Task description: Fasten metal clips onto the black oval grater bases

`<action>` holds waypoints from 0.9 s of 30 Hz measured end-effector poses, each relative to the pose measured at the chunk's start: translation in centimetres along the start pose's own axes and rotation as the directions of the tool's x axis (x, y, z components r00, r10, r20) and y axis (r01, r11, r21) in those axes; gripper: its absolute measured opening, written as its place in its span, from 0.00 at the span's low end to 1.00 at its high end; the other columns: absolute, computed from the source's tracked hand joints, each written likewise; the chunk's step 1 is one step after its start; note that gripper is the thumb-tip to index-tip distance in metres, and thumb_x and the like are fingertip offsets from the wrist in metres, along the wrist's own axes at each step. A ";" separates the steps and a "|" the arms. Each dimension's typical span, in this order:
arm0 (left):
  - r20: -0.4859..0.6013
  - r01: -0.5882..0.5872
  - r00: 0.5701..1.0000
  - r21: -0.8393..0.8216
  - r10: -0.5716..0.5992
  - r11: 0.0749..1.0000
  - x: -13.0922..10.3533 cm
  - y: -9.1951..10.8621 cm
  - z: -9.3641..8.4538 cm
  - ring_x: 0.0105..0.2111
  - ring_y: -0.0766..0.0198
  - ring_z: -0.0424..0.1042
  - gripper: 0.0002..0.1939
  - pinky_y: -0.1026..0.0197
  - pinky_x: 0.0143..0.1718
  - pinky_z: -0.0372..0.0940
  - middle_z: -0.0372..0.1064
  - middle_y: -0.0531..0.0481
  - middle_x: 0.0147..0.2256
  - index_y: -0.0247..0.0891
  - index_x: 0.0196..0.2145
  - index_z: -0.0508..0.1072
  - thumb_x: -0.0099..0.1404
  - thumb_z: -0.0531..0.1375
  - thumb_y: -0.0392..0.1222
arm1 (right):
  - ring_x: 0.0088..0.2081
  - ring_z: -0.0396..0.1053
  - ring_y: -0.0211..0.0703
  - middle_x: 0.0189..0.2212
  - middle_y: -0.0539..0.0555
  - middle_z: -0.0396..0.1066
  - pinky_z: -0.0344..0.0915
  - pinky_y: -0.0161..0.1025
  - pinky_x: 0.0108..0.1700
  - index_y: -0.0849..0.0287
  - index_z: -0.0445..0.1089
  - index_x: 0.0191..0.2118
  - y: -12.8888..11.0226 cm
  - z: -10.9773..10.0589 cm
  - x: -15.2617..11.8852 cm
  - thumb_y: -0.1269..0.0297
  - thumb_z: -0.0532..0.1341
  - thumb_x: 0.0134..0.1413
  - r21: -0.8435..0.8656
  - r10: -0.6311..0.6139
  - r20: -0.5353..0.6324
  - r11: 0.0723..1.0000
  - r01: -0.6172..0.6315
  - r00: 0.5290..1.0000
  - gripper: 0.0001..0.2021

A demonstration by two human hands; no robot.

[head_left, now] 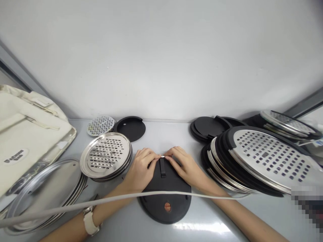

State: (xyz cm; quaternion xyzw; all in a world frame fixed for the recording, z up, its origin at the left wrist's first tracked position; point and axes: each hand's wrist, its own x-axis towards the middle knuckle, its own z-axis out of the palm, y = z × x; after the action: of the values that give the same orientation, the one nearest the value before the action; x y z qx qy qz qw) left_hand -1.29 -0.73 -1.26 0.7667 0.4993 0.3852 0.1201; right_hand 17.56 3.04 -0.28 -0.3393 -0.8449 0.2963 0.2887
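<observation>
A round black plate (165, 210) with a raised strap-like tab (163, 168) and a small hole lies on the grey table in front of me. At its far edge my left hand (142, 169) and my right hand (183, 165) face each other. Both pinch a small shiny metal piece (163, 156) between thumb and fingers, right above the tab's far end. Most of that piece is hidden by the fingertips, so its exact kind cannot be made out. A wristwatch (91, 222) with a pale strap is on my left wrist.
Perforated metal discs (108, 153) and plain metal discs (47, 191) are stacked on the left, beside a cream bag (30, 134). Black round pieces (132, 129) stand at the back. More grater-like discs (272, 156) pile up at right. A white cable (161, 193) crosses in front.
</observation>
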 end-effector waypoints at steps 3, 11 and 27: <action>0.005 0.000 1.000 0.004 0.000 1.000 0.0 0.0 0.0 0.36 0.63 0.67 0.08 0.56 0.43 0.60 0.69 0.51 0.32 0.38 0.35 0.72 0.67 0.54 0.30 | 0.41 0.64 0.43 0.35 0.53 0.66 0.62 0.41 0.45 0.56 0.64 0.39 -0.1 0.0 -0.1 0.69 0.50 0.65 -0.001 -0.001 -0.002 1.000 0.001 1.000 0.07; 0.028 0.000 1.000 0.019 0.000 1.000 0.0 0.3 -0.2 0.35 0.63 0.67 0.09 0.56 0.43 0.59 0.68 0.52 0.31 0.38 0.33 0.71 0.66 0.54 0.29 | 0.40 0.64 0.44 0.35 0.54 0.65 0.63 0.42 0.43 0.55 0.64 0.38 -0.1 0.1 0.0 0.69 0.49 0.65 -0.010 0.013 0.011 1.000 -0.012 1.000 0.08; 0.034 0.033 0.999 -0.052 -0.031 0.998 0.1 0.1 0.0 0.36 0.64 0.68 0.10 0.58 0.44 0.59 0.69 0.53 0.31 0.39 0.33 0.72 0.66 0.53 0.29 | 0.39 0.63 0.44 0.33 0.53 0.65 0.61 0.41 0.42 0.56 0.63 0.35 0.0 0.2 0.1 0.69 0.50 0.64 -0.023 0.038 0.011 0.999 -0.038 0.999 0.08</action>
State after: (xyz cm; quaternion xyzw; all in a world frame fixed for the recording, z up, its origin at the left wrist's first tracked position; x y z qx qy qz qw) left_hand -1.17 -0.69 -1.12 0.7614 0.4991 0.3837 0.1548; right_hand 17.37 3.03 -0.35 -0.3568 -0.8432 0.2943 0.2741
